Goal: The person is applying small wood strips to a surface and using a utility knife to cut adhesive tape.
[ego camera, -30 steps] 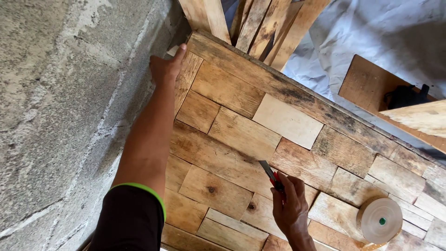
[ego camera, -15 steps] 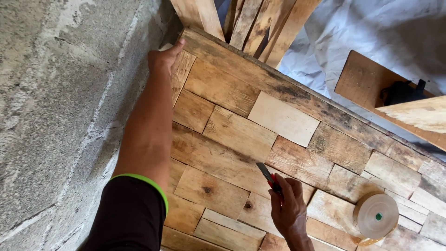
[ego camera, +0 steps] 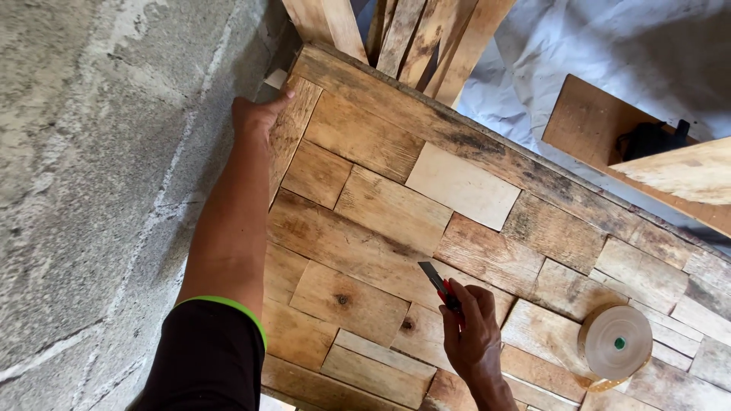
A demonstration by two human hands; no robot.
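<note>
Change: left hand [ego camera: 259, 118] slightly nearer the far-left corner than a second ago; right hand [ego camera: 474, 335] and knife about where they were.
Meaning: looks like bracing the panel at that corner, blade held ready; no cut visible yet.
Left hand: arm stretched far along the left edge of the wooden panel [ego camera: 396, 221], fingers curled over the edge beside the concrete wall [ego camera: 99, 175]; gripping the panel edge, nothing else held.
Right hand: near-centre, clenched around a utility knife [ego camera: 442, 285], red body, dark blade pointing far-left, tip on or just above the wood; cannot tell contact.
Panel: patchwork of short planks, mixed tones, one pale rectangular piece [ego camera: 463, 186] right of centre toward the far edge.
Tape roll: pale roll [ego camera: 615, 344] lying flat on the panel, just right of the right hand, not touched.
Far side: loose slats [ego camera: 426, 38] leaning beyond the far edge.
Far right: white sheet [ego camera: 632, 53], a plywood board [ego camera: 590, 125] with a small dark object [ego camera: 653, 138] on it.
Sleeve: black with green cuff [ego camera: 228, 308], left arm.
</note>
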